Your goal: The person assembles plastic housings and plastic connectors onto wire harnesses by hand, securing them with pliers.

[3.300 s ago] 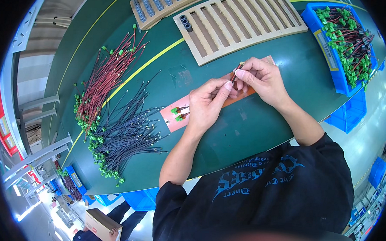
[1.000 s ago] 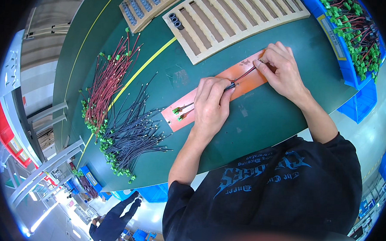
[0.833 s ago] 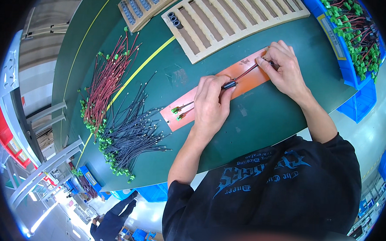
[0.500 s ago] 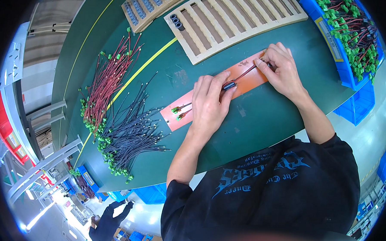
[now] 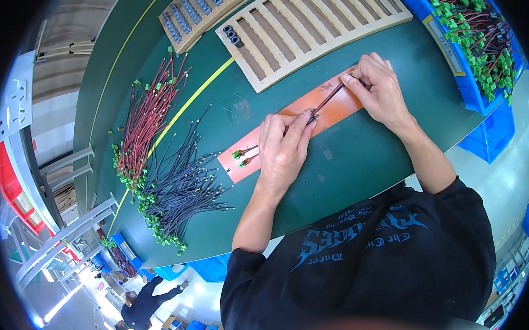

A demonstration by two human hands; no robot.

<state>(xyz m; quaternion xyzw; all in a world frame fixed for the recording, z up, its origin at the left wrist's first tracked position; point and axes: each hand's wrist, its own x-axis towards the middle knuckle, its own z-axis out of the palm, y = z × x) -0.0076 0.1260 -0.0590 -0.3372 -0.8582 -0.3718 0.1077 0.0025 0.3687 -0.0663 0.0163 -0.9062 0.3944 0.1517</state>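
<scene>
An orange strip-shaped board (image 5: pixel 345 103) lies slanted on the green table. Along it runs a pair of thin red and black wires (image 5: pixel 329 101), with green connectors (image 5: pixel 239 155) at their left ends. My left hand (image 5: pixel 282 147) is closed, pinching the wires near the board's middle; a small dark piece shows at its fingertips, mostly hidden. My right hand (image 5: pixel 378 92) is closed on the wires' far ends near the board's upper right end. What sits under those fingers is hidden. Between the two hands the wires are stretched straight.
Left of the board lie piles of red wires (image 5: pixel 152 110) and black wires (image 5: pixel 186 191) with green connectors. A slotted wooden rack (image 5: pixel 258 82) holds several black rings; behind it stands a tray of grey parts (image 5: pixel 191 11). A blue bin (image 5: pixel 477 103) of wires stands right. Another person (image 5: pixel 142 304) is beyond.
The black cylinder seen at my left fingertips is now mostly covered by them. Both hands remain on the wires, with the right shifted slightly. The person in the background has moved.
</scene>
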